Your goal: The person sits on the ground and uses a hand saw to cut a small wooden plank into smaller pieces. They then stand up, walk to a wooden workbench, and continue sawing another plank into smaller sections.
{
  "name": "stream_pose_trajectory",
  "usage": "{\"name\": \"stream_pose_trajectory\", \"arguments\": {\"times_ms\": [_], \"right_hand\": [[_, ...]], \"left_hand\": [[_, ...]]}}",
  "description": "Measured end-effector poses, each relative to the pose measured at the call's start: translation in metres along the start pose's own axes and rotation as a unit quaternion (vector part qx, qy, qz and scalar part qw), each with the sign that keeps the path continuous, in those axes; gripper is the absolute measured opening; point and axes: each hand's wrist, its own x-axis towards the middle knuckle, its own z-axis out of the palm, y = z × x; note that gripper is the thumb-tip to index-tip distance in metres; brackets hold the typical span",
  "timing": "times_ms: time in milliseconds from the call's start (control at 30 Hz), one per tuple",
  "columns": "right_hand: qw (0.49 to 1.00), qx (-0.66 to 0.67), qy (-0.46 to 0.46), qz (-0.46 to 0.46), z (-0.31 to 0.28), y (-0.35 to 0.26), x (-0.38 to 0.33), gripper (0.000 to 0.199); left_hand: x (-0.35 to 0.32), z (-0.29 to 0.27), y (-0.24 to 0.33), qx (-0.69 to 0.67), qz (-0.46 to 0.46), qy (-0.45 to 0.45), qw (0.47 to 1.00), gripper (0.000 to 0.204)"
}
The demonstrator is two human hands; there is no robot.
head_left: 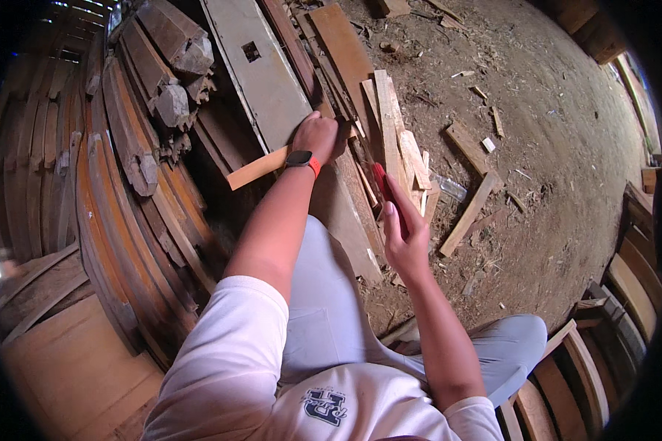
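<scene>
My left hand [318,137], with a dark watch [299,158] on a red band at the wrist, is closed on a short flat wooden strip [256,168]. One end of the strip sticks out to the left under the wrist. The hand is over the lower end of a long grey board [268,73] with a square hole. My right hand [407,239] is closed round a slim red-handled tool [379,176] that points away from me. Its working end is too small to make out. Several pale wood pieces [390,125] lie just beyond that hand.
Heavy beams [173,44] are stacked at the left. A brown plank [346,51] lies ahead. On the dirt floor [552,147] are offcuts, a loose wooden slat [468,214] and a clear plastic bottle [451,188]. More boards [588,367] stand at the lower right.
</scene>
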Motion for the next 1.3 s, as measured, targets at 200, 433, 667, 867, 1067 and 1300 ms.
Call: {"name": "stream_pose_trajectory", "arguments": {"times_ms": [200, 433, 667, 867, 1067, 1300], "right_hand": [[0.991, -0.099, -0.005, -0.09, -0.05, -0.014, -0.072, 0.046], [0.999, -0.039, -0.015, 0.016, -0.02, -0.018, -0.02, 0.046], [0.998, -0.041, -0.029, 0.049, -0.06, -0.036, -0.077, 0.047], [0.999, -0.038, 0.0, 0.039, -0.022, -0.025, -0.023, 0.045], [0.995, -0.062, -0.025, 0.073, -0.045, -0.037, -0.057, 0.046], [0.999, -0.027, -0.01, 0.021, -0.029, -0.038, -0.018, 0.045]], "left_hand": [[0.001, -0.018, 0.006, -0.01, 0.009, -0.033, 0.999, 0.011], [0.003, -0.024, 0.005, -0.013, 0.037, -0.041, 0.998, 0.015], [0.001, -0.019, 0.003, -0.014, 0.008, -0.034, 0.999, 0.018], [0.003, -0.018, 0.002, -0.008, 0.034, -0.027, 0.999, 0.014], [0.0, -0.004, -0.004, -0.019, 0.021, -0.005, 1.0, 0.025], [0.003, -0.036, 0.011, -0.011, 0.046, -0.045, 0.998, 0.013]]}}
